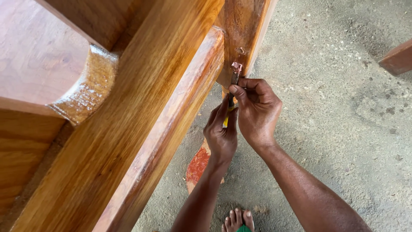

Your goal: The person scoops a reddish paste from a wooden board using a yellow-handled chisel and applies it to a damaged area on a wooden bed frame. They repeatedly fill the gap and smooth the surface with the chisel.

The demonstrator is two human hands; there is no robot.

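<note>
Grey, dusty concrete floor (343, 107) lies beneath the glossy orange-brown wooden furniture frame (141, 129). Your left hand (221, 133) and right hand (256, 112) both clamp the narrow yellow-handled blade (234, 79), its tip, loaded with pinkish filler, touching the frame's upright.

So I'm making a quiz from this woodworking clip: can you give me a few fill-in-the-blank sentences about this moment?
1. Both hands, the left hand and the right hand, grip one narrow tool with a ____ handle.
2. The tool's tip carries a lump of ____ filler.
3. That tip meets the ____ furniture, which is glossy and orange-brown.
4. Below the arms, the toes of a bare foot rest on the ____ floor.

Missing words: yellow; pinkish; wooden; concrete
</note>
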